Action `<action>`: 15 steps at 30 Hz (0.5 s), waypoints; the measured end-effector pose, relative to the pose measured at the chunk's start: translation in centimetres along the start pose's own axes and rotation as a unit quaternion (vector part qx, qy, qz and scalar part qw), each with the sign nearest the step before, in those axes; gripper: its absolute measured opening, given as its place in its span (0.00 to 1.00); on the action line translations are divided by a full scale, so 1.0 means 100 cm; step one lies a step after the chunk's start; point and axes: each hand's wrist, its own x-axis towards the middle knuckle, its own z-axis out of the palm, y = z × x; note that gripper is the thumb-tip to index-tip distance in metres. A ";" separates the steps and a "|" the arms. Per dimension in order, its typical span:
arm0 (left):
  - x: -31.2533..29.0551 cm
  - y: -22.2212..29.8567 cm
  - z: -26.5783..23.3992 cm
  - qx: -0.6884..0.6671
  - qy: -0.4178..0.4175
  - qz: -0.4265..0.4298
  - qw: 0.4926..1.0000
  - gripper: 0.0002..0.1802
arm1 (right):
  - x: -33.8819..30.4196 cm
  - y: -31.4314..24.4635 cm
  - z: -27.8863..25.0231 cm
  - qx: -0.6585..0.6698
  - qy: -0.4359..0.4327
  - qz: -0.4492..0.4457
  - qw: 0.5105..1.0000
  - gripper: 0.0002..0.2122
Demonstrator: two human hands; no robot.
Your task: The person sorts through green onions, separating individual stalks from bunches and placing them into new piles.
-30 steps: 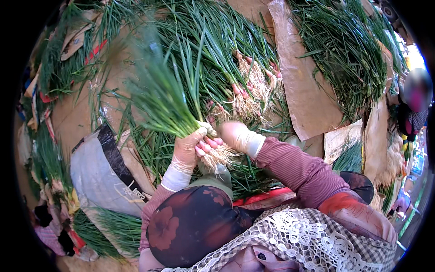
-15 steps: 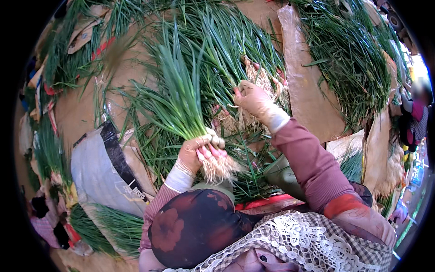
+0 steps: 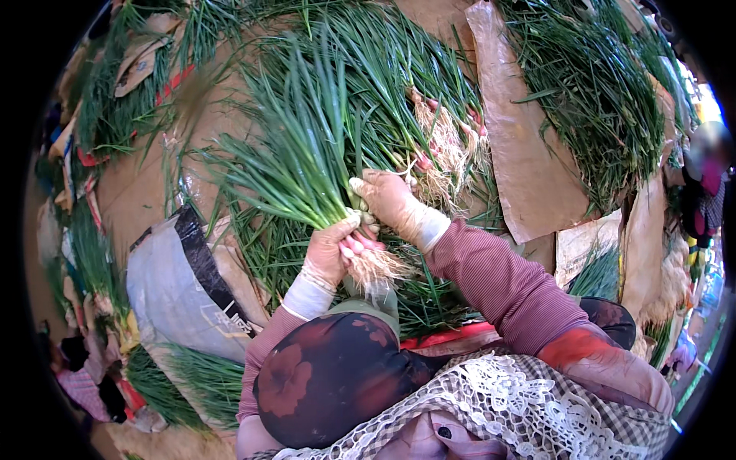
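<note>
Left hand (image 3: pixel 326 253) clenched round the green-onion bunch (image 3: pixel 295 165) just above its roots, leaves fanned upward over the spread pile (image 3: pixel 399 84), while the right hand (image 3: pixel 387 199) lies against the stalks, fingers loose, seemingly squaring them.

Right hand (image 3: pixel 392 201) drawn back from the heaped scallions, now touching the bunch (image 3: pixel 295 165) beside left hand (image 3: pixel 331 249).

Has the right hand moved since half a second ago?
Yes. The right hand has come back down from the rooted onions on the pile to the bunch gripped by the left hand.
</note>
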 end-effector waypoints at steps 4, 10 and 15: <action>-0.012 -0.003 -0.008 0.055 0.043 -0.016 0.997 0.13 | -0.015 -0.009 0.000 -0.431 -0.019 -0.146 0.890 0.15; -0.017 0.008 -0.011 0.136 0.033 0.039 0.989 0.13 | 0.000 -0.025 0.013 -0.706 -0.249 -0.182 0.637 0.10; -0.015 0.023 -0.004 0.124 -0.004 0.059 0.991 0.14 | -0.037 0.009 -0.012 -0.653 -0.305 0.075 0.689 0.15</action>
